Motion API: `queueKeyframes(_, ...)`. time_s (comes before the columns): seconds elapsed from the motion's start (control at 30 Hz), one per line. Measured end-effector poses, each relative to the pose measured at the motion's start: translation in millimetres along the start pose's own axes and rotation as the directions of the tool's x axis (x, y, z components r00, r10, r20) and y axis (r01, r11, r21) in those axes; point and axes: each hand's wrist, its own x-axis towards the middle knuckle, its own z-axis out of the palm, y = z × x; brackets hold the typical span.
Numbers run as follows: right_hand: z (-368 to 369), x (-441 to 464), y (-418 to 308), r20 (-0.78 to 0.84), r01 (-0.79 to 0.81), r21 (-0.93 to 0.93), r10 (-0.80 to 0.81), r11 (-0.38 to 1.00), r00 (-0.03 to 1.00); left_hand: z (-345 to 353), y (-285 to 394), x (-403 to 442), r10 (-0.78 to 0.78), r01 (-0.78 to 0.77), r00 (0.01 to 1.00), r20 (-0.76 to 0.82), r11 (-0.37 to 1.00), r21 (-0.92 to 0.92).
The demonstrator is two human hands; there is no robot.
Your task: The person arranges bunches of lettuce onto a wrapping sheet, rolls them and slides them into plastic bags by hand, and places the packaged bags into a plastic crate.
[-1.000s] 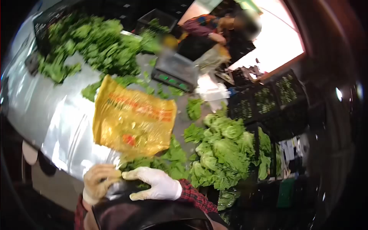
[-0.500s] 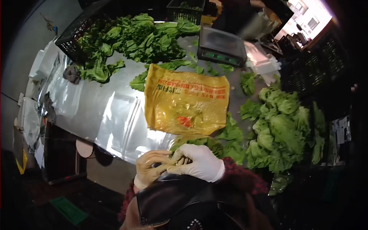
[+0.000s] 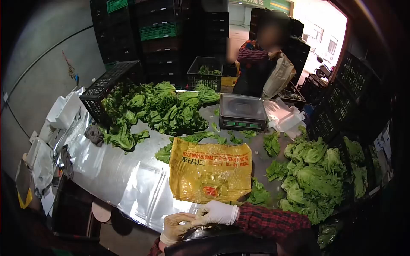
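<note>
My left hand [image 3: 176, 227] and my right hand [image 3: 218, 212], both in pale gloves, meet at the table's front edge. Their fingers are curled and pressed together at the tips. Whatever they pinch, if anything, is too small or hidden to name. Just beyond them a yellow printed plastic sack [image 3: 211, 170] lies flat on the metal table [image 3: 106, 175]. Some green leaves [image 3: 258, 194] stick out at the sack's right side, near my right sleeve.
Leafy lettuce [image 3: 171, 109] is heaped at the back, beside a tipped black crate [image 3: 109, 85]. A weighing scale [image 3: 242, 112] stands behind the sack. More lettuce [image 3: 314, 179] is piled at right. Across the table, a person [image 3: 256, 64] handles a pale sack [image 3: 279, 77].
My view has tilted up, so the table and hands sit lower and the person across the table shows more fully. My hands remain together, fingers still touching.
</note>
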Motion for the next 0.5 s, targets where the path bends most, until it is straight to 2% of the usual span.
queueKeyframes(0.07, -2, 6, 3, 0.025, 0.139, -0.218, -0.137, 0.966, 0.990, -2, -1, -2, -0.080, 0.080, 0.997, 0.016, 0.997, -0.022)
queueKeyframes(0.1, -5, 6, 5, 0.039, 0.197, -0.327, -0.195, 0.924, 0.980, -1, -3, -2, -0.066, 0.067, 0.997, 0.028, 0.997, -0.038)
queueKeyframes(0.13, -4, 5, 6, 0.008, 0.183, -0.333, -0.191, 0.925, 0.981, -4, -7, -4, 0.040, -0.043, 0.998, 0.043, 0.997, 0.059)
queueKeyframes(0.17, -3, 6, 6, 0.026, 0.254, -0.331, -0.261, 0.909, 0.965, -8, -12, -3, 0.153, -0.162, 0.986, 0.071, 0.975, 0.149)
queueKeyframes(0.2, -2, 7, 5, 0.042, 0.326, -0.333, -0.331, 0.885, 0.943, -12, -16, 0, 0.226, -0.241, 0.969, 0.099, 0.954, 0.179)
queueKeyframes(0.23, -1, 7, 5, 0.003, 0.318, -0.350, -0.338, 0.881, 0.941, -16, -19, 3, 0.298, -0.319, 0.946, 0.126, 0.925, 0.206)
queueKeyframes(0.3, -4, 9, 0, 0.068, 0.222, -0.376, -0.212, 0.900, 0.975, -21, -7, 8, 0.347, -0.445, 0.892, 0.291, 0.790, 0.421)
queueKeyframes(0.33, -8, 7, -4, 0.037, 0.211, -0.388, -0.213, 0.897, 0.976, -16, 3, 10, 0.372, -0.470, 0.879, 0.299, 0.788, 0.398)
queueKeyframes(0.37, -8, 6, -5, 0.049, 0.197, -0.412, -0.194, 0.889, 0.980, -11, 23, 9, 0.176, -0.236, 0.961, 0.215, 0.924, 0.300)
queueKeyframes(0.4, -6, 6, -3, 0.066, 0.185, -0.427, -0.173, 0.885, 0.983, -8, 40, 6, -0.059, 0.028, 0.985, 0.163, 0.983, 0.184)
queueKeyframes(0.43, -2, 7, 1, 0.085, 0.175, -0.437, -0.153, 0.882, 0.985, -6, 47, 3, -0.302, 0.296, 0.942, 0.144, 0.953, 0.062)
queueKeyframes(0.47, 1, 8, 6, 0.067, 0.165, -0.426, -0.151, 0.889, 0.986, -4, 43, 0, -0.304, 0.299, 0.938, 0.166, 0.953, 0.059)
queueKeyframes(0.5, 4, 9, 12, 0.067, 0.169, -0.445, -0.155, 0.880, 0.986, -6, 33, -4, -0.216, 0.191, 0.961, 0.171, 0.970, 0.148)
